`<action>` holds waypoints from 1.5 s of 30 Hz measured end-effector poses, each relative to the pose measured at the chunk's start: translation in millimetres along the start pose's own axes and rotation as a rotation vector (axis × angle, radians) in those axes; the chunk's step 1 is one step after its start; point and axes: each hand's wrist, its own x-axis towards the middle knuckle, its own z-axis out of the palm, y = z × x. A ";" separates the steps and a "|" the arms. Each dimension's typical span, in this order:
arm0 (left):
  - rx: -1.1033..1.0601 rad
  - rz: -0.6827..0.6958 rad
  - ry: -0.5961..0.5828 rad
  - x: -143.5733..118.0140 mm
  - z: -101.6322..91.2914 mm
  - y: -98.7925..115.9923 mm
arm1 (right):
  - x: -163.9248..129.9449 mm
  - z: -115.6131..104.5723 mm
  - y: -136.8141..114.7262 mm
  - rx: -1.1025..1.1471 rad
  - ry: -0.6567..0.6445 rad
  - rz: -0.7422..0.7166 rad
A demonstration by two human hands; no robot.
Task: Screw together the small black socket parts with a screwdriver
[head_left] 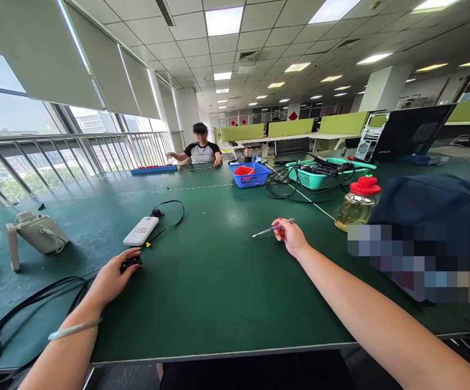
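Observation:
My right hand point(292, 237) is closed around a slim screwdriver point(264, 232), held above the green tabletop with its metal shaft pointing left. On the left, my left hand point(111, 279) has its fingers wrapped over a small black block point(131, 263) resting at the table surface; what kind of part it is cannot be made out. A dark cable runs out behind that hand. Just beyond it lies a white power bank point(141, 231) with a black plug point(158, 213) and a looped thin cable that has a yellow piece at its end.
A beige bottle-like container point(42, 233) and black cables point(36, 295) are at the left. Further back stand a blue basket point(249, 177) and a teal basket point(314, 180) of cables. A red-lidded bottle point(354, 208) and dark bag point(438, 206) lie right. Another person point(201, 149) sits across.

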 end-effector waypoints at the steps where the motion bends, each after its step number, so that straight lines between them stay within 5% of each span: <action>1: 0.001 0.002 0.000 0.4 0.3 -0.5 | 0.2 -0.3 0.1 0.004 0.001 0.002; 38: 0.048 0.087 0.011 2.5 9.4 -5.4 | -1.2 -0.8 -4.1 0.066 -0.001 0.058; 45: 0.055 -0.052 -0.047 1.4 5.0 -0.9 | -1.1 -1.5 -3.9 0.037 -0.004 0.076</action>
